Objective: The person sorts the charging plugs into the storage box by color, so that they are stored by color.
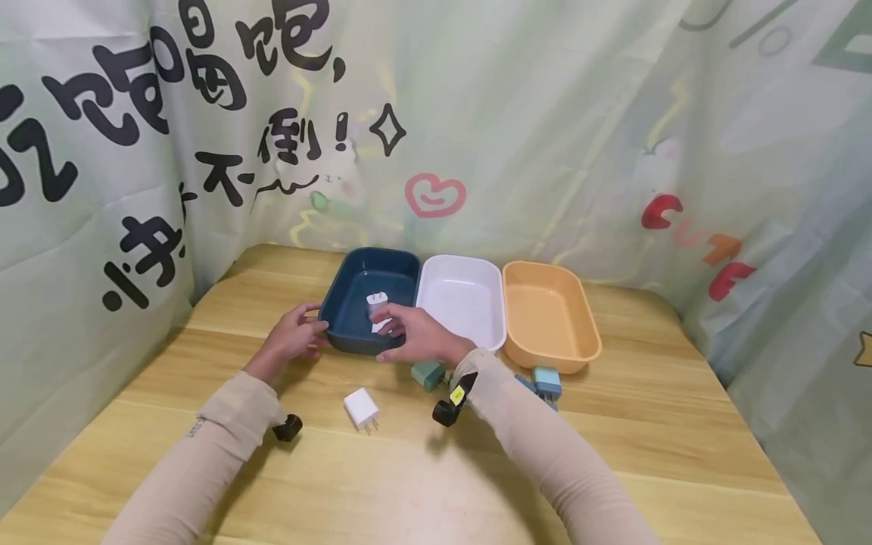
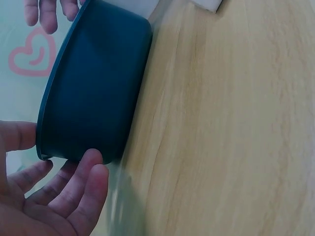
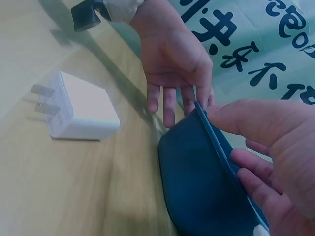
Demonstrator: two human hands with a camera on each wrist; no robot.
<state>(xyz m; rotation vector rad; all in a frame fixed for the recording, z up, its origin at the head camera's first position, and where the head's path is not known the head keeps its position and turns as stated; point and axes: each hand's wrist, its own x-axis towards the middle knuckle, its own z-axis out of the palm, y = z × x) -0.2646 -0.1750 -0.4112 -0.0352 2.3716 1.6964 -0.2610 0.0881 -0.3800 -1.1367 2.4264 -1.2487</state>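
While the left hand [image 1: 289,337] rests against the left end of a dark blue tray [image 1: 347,318], the right hand [image 1: 418,337] hangs over its near right part, fingertips right by a white charger [image 1: 377,300] lying inside (prongs pointing to the far side). That's the head view, and I can't tell from it if the fingers actually touch that one. There's more white just nearer than it, partly covered by the hand. A white tray [image 1: 463,303] sits next to the blue one on the right, then a yellow-orange tray [image 1: 552,318], all in a row on the wooden table [image 1: 381,484]. Nearer than the blue tray lies a loose charger [image 1: 361,409], also white, prongs toward the near side. Farther right, a green charger [image 1: 427,375] and some blue chargers [image 1: 547,382] are partly behind the right wrist.

Left wrist cam: thumb at the tray's rim, other fingers loosely extended along the end wall, so a light, fairly wide hold. Right-hand fingertips dangle past the rim.

Right wrist cam: the right thumb reaches along the rim, fingers slightly bent with a wide gap, grip looking loose. A bit of white shows inside the tray, too cropped to identify.
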